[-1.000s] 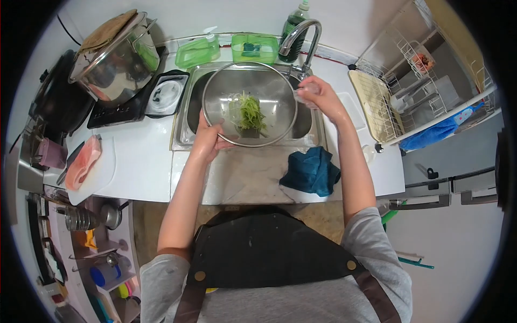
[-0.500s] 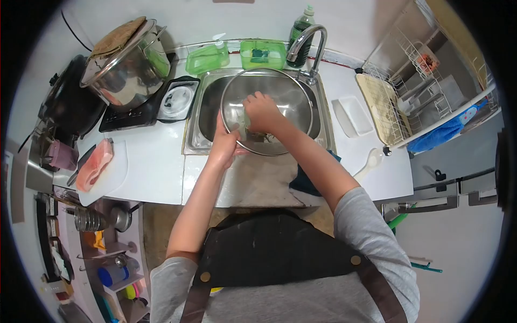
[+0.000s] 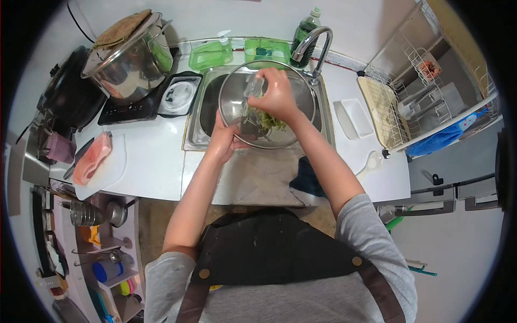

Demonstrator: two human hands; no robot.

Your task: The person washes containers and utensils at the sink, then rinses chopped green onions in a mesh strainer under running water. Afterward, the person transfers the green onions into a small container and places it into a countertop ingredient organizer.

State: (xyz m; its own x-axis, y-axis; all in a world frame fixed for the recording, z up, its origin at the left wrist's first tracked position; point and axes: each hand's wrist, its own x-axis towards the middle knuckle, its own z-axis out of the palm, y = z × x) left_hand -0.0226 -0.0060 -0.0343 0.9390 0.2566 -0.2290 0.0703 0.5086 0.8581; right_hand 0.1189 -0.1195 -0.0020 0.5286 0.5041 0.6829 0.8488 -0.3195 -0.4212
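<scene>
A large round bowl with a shiny metallic rim (image 3: 293, 144) is held over the sink (image 3: 206, 110), tilted toward me. My left hand (image 3: 223, 139) grips its lower left edge, with the thumb over the rim. Chopped green vegetable pieces (image 3: 267, 121) lie in the lower part of the bowl. Above them, inside the rim, my right hand (image 3: 277, 94) is closed on a small clear container (image 3: 253, 87); its exact kind is hard to make out. The fingers cover part of it.
A curved faucet (image 3: 323, 46) and a green dish soap bottle (image 3: 307, 32) stand behind the sink. Raw meat (image 3: 92, 159) and a knife rest on a white board at left. A white tray (image 3: 353, 118), spoon (image 3: 371, 163) and dish rack (image 3: 409, 107) are at right.
My right hand has risen from low in the bowl and turned, with the clear container now showing in its fingers. More of the green pieces are visible. My left hand still holds the bowl.
</scene>
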